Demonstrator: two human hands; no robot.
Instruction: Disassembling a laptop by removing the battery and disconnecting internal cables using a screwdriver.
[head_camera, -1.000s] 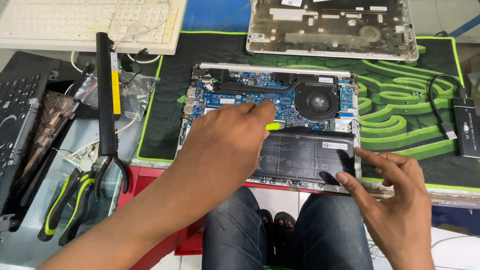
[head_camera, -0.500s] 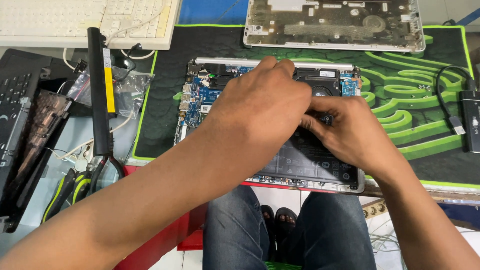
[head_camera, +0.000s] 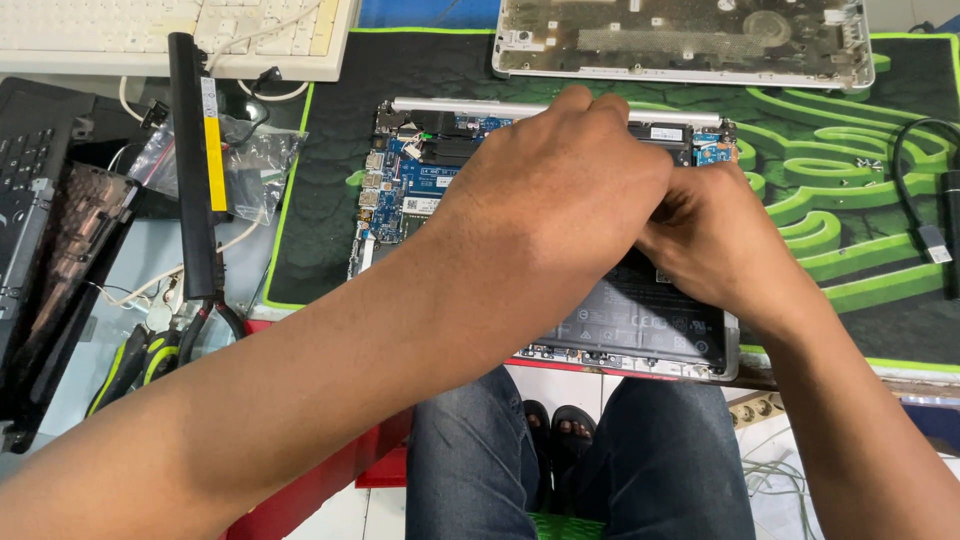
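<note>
An opened laptop base (head_camera: 400, 190) lies on the black and green mat (head_camera: 850, 150), its blue circuit board bare at the left and its black flat battery (head_camera: 640, 325) at the near side. My left hand (head_camera: 545, 200) reaches across the board's middle with fingers curled down near the far hinge bar. My right hand (head_camera: 715, 245) presses against it from the right, just above the battery. Both hands cover the fan area, and whether either grips anything is hidden.
The removed silver bottom cover (head_camera: 690, 45) lies at the back of the mat. A long black battery stick (head_camera: 195, 160), a plastic bag (head_camera: 255, 165), pliers (head_camera: 135, 365), another dark laptop (head_camera: 40, 200) and a white keyboard (head_camera: 150, 35) crowd the left. A black cable (head_camera: 925, 235) lies right.
My left hand moved from the board's front edge up over the fan area. My right hand left the battery's corner and joined it. The view drew closer.
</note>
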